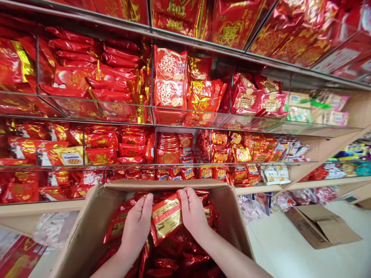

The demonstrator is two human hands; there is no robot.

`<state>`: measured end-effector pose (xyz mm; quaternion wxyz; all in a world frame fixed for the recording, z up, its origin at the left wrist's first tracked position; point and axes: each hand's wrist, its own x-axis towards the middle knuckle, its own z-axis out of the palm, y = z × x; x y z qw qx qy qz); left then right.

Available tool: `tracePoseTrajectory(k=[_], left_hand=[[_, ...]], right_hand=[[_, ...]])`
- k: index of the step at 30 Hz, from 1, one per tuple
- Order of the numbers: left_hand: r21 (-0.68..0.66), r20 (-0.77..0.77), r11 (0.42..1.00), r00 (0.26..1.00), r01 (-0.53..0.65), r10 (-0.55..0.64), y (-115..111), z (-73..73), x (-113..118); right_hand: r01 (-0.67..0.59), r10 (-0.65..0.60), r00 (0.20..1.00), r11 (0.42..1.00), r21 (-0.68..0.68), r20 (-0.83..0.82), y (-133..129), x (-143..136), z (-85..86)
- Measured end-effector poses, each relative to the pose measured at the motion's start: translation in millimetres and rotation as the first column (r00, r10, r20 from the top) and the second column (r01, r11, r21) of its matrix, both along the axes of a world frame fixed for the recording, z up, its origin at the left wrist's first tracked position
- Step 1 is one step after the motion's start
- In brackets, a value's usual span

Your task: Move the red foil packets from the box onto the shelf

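Left hand (136, 226): fingers clenched on the left edge of a red-and-gold packet (165, 218). Packet: held upright inside an open cardboard box (89, 227), above loose red packets. Right hand (193, 212): fingers grasping the packet's right edge. Behind: shelves (185, 117) stocked with red packets. Far right: flattened carton (320, 226) on the floor.

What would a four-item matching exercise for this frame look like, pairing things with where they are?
Things:
1. left hand
2. right hand
3. red and gold packet
4. closed carton

Places:
A. on the floor at the right
B. gripping the packet's right edge
C. held between both hands above the open cardboard box
D. gripping the packet's left edge

Pairs: 1-D, 2-B, 3-C, 4-A
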<state>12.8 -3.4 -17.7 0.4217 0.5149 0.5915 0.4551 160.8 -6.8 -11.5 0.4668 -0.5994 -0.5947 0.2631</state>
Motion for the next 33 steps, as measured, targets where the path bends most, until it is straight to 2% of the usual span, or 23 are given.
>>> tracePoseTrajectory(k=[6, 9, 11, 17, 19, 21, 23, 25, 26, 28, 29, 31, 33], left_hand=[[0.095, -0.102, 0.995, 0.994, -0.020, 0.030, 1, 6.9, -4], [0.129, -0.087, 0.992, 0.996, -0.006, 0.017, 2, 8.3, -6], [0.141, -0.071, 0.990, 0.997, 0.000, 0.010, 1, 9.4, -6], [0.247, -0.095, 0.969, 0.995, -0.001, 0.025, -1, 11.6, -10], [0.221, -0.082, 0.975, 0.996, -0.002, 0.020, -3, 13.1, -12], [0.147, -0.058, 0.989, 0.998, 0.032, -0.024, -8, 17.6, -12], [0.025, 0.027, 0.990, 0.990, 0.137, -0.138, -13, 25.8, -9], [-0.139, 0.261, 0.947, 0.933, 0.291, -0.249, -19, 36.1, -3], [-0.210, 0.411, 0.904, 0.873, 0.372, -0.263, -21, 41.1, 0], [-0.279, 0.659, 0.816, 0.719, 0.507, -0.221, -25, 48.3, 5], [-0.293, 0.727, 0.784, 0.660, 0.547, -0.189, -26, 49.9, 7], [-0.338, 0.772, 0.762, 0.626, 0.553, -0.111, -27, 49.3, 8], [-0.409, 0.755, 0.758, 0.655, 0.507, -0.031, -25, 45.2, 7]], right_hand=[[-0.032, 0.025, 0.982, 0.999, -0.031, -0.186, -6, -1, 3.4], [-0.139, 0.126, 0.949, 0.990, -0.026, -0.289, -8, 0, 1.7], [-0.213, 0.199, 0.935, 0.977, -0.017, -0.295, -8, 1, 1.3], [-0.156, 0.160, 0.980, 0.987, 0.044, -0.121, -10, 3, 7.2], [-0.121, 0.124, 0.992, 0.985, 0.119, -0.017, -11, 9, 11.4], [-0.056, 0.034, 0.995, 0.970, 0.236, 0.096, -12, 16, 17.1], [-0.028, -0.069, 0.972, 0.914, 0.405, 0.223, -14, 22, 22.9], [-0.127, -0.123, 0.914, 0.817, 0.562, 0.385, -17, 23, 26.5], [-0.202, -0.139, 0.875, 0.766, 0.610, 0.463, -20, 21, 26.7], [-0.361, -0.140, 0.792, 0.677, 0.641, 0.594, -25, 13, 23.5], [-0.425, -0.135, 0.756, 0.643, 0.637, 0.641, -28, 7, 20.4], [-0.508, -0.129, 0.708, 0.590, 0.627, 0.695, -32, -2, 12.5], [-0.550, -0.123, 0.679, 0.568, 0.613, 0.723, -35, -8, 5.6]])
